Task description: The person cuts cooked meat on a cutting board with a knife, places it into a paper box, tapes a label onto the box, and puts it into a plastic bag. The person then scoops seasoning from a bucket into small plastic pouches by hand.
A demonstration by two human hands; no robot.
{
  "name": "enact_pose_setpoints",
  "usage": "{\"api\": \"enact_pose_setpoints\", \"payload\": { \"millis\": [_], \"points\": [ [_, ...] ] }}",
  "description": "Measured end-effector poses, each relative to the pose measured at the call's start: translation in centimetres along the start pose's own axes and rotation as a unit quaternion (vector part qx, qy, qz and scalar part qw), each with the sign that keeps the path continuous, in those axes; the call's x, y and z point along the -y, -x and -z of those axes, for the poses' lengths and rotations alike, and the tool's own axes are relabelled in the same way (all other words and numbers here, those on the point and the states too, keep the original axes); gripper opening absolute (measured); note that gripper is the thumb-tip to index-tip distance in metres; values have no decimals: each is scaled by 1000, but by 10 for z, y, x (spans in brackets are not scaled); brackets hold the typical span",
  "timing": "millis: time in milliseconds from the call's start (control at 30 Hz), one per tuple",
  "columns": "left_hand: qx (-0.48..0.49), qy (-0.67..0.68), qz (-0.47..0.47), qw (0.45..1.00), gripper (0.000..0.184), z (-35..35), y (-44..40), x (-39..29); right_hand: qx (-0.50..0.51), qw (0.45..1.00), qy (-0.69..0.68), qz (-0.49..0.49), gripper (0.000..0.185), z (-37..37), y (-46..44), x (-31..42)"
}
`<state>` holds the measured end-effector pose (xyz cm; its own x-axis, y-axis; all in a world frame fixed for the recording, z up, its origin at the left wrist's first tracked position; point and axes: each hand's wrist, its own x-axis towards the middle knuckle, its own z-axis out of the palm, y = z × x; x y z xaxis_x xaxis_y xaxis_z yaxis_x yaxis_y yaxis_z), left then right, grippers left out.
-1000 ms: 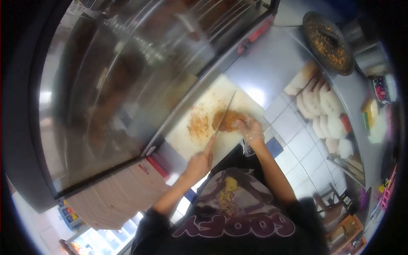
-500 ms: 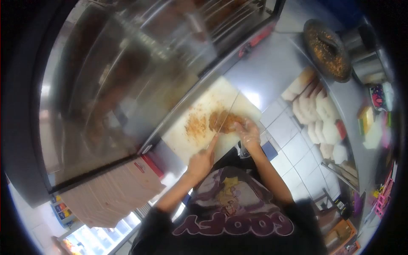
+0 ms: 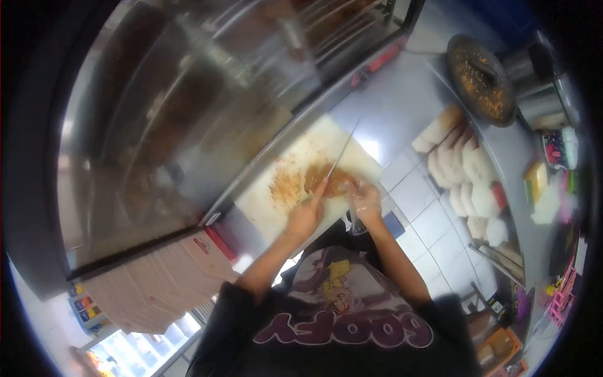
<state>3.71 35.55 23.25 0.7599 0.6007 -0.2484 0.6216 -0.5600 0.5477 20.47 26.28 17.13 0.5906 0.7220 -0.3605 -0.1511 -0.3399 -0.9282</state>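
Observation:
My left hand (image 3: 305,216) is wrapped round the handle of a long thin knife (image 3: 346,145), index finger stretched along its top. The blade crosses a browned piece of meat (image 3: 340,186) and points away from me, up and to the right. My right hand (image 3: 364,200) grips the meat's right end, its fingers partly blurred. A whitish film, perhaps a thin clear glove, shows on that hand. Both hands are over a white cutting board (image 3: 320,134), where small brown crumbs (image 3: 286,184) are scattered left of the meat.
A glass-fronted cabinet (image 3: 188,113) stands along the board's far left side. Brown paper bags (image 3: 151,283) hang at lower left. On the right are a metal counter (image 3: 502,147), a round pan of chopped food (image 3: 480,81), and stacked pale packets (image 3: 468,166).
My left hand has moved slightly up and right. The knife blade has turned to a steeper angle over the meat. My right hand stays on the meat's right end.

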Motion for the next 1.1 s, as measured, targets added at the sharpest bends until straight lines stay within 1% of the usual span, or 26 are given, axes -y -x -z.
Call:
{"api": "enact_pose_setpoints", "payload": {
  "millis": [33,100,133,167,200,333,367,433,467,500,533,567,600,633,667,733,767,800,833,867,900,933,967,1000,1033,1100],
  "points": [
    [-6,-3,-3,1000,71,4,5,-2,13,990,-134,-32,42,-1,0,-3],
    [-41,48,-11,998,71,16,26,-13,5,987,-157,-19,41,-4,2,-4],
    [-36,46,-12,998,71,20,32,-16,-1,984,-178,-15,41,-5,5,-7],
    [5,18,16,1000,71,24,41,-19,-2,983,-180,-22,41,-6,6,-14],
    [44,-10,45,998,71,29,50,-22,-13,988,-151,-36,42,-6,3,-22],
    [79,18,61,995,71,48,71,-32,-41,996,-70,-47,45,-4,2,-27],
    [78,37,65,994,71,47,72,-33,-43,995,-70,-51,45,-3,1,-22],
    [81,59,76,992,71,32,67,-27,-24,996,-62,-63,34,-2,2,-14],
    [60,44,71,995,71,8,53,-15,-23,996,-61,-66,34,-2,1,-9],
    [39,32,66,997,71,-9,42,-8,-22,997,-21,-66,34,-1,2,-5],
    [39,36,68,996,71,-16,34,-7,-20,998,22,-63,34,1,4,-2],
    [11,25,46,999,71,-21,24,-8,-18,998,27,-60,34,0,5,-8],
    [-21,11,23,999,71,-20,16,-9,-35,998,-14,-40,34,-4,2,-16],
    [-30,11,22,999,71,-17,15,-10,-50,997,-57,-21,34,-6,2,-23],
    [-21,10,23,999,71,-12,12,-12,-46,997,-55,-11,34,-7,4,-14],
    [-17,5,22,1000,71,-1,12,-19,-50,986,-148,52,33,-9,16,6],
    [-28,28,25,999,70,5,23,-25,-56,985,-126,105,34,-9,18,7],
    [-34,51,29,998,70,8,32,-29,-60,984,-128,108,34,-10,15,3],
    [-38,57,20,997,68,10,39,-33,-62,968,-238,46,34,-12,14,-4],
    [-34,57,23,998,68,11,44,-34,-62,937,-344,-20,35,-13,16,-7],
    [1,49,51,997,67,12,49,-35,-61,936,-345,-26,35,-13,19,-11],
    [34,40,78,996,67,14,52,-34,-63,959,-275,17,36,-13,17,-14],
    [38,37,80,995,67,16,59,-32,-66,975,-203,60,37,-14,15,-17],
    [15,54,60,997,67,17,68,-31,-68,975,-206,57,37,-15,13,-19],
    [-8,70,40,997,67,18,73,-30,-73,962,-260,38,37,-15,10,-22],
    [2,61,43,997,67,16,79,-28,-79,945,-317,12,36,-18,10,-14]
  ]
}}
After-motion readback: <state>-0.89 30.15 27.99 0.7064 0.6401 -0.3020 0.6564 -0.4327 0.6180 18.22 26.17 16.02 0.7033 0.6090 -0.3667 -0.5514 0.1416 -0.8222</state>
